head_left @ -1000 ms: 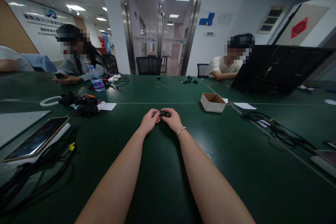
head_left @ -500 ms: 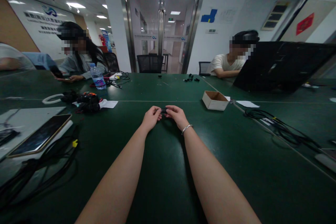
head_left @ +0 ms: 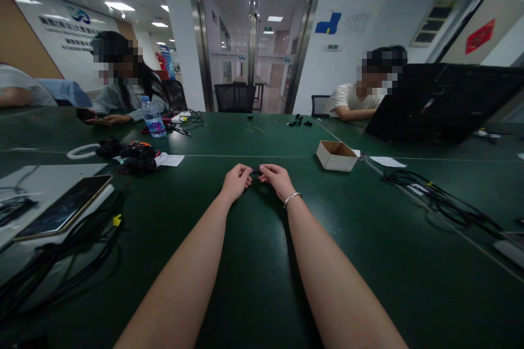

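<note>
A small black piece [head_left: 256,170] spans the gap between my two hands, over the green table [head_left: 254,251]; its exact kind is too small to make out. The fingers of my left hand [head_left: 236,182] are closed on its left end. My right hand [head_left: 278,179], with a silver bangle [head_left: 292,199] at the wrist, pinches the right end. Fingertips cover part of the piece. Off to the right of my hands stands an open cardboard box [head_left: 336,157].
Several small black parts [head_left: 301,121] lie at the far edge. On the left are a water bottle [head_left: 153,118], a phone [head_left: 65,207] and black cables [head_left: 82,251]. More cables [head_left: 442,196] and a large black screen [head_left: 442,103] occupy the right. Two people sit across the table.
The black piece has tilted slightly between my fingers; both hands stay nearly in place. The person at the left has lowered the dark object in their hand.
</note>
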The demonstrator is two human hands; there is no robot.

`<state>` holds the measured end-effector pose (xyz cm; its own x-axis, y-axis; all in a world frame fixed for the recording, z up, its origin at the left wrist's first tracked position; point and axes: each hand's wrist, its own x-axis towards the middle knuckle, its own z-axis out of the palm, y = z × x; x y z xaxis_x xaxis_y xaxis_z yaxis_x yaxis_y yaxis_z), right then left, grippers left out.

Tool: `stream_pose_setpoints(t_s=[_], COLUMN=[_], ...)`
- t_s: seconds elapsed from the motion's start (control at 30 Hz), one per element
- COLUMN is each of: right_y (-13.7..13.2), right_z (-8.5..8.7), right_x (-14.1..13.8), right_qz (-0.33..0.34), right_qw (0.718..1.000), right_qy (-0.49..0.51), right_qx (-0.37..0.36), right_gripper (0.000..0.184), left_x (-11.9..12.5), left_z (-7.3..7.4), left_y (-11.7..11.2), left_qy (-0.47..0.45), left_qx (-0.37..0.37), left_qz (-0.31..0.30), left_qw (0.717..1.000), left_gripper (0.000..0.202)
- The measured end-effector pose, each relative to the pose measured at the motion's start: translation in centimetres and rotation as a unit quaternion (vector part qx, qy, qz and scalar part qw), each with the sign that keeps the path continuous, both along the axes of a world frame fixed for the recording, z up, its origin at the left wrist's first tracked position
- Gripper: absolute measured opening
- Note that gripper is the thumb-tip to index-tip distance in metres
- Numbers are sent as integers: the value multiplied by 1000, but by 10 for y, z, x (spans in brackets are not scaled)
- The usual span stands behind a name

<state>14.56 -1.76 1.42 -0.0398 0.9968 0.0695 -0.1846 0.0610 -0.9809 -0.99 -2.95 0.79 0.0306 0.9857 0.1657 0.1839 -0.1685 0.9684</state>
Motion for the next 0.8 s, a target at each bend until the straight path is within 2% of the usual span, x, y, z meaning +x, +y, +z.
stream_pose_setpoints(t_s=[0.3, 0.63, 0.8], right_y=[-2, 2, 1], right_z=[2, -2, -1], right_x=[0, 2, 2], right_qz=[5, 7, 12], right_qw=[1000, 999, 1000], right_qy=[-9, -27, -9], right_qx=[10, 30, 24], right_gripper=[9, 24, 20], left_x=[2, 1, 3], left_z=[10, 5, 11], left_y=[-7, -2, -6], left_qy=[9, 52, 19], left_qx=[-13, -3, -16], left_qz=[13, 39, 39], left_qw=[1000, 998, 999], left_gripper=[15, 29, 20])
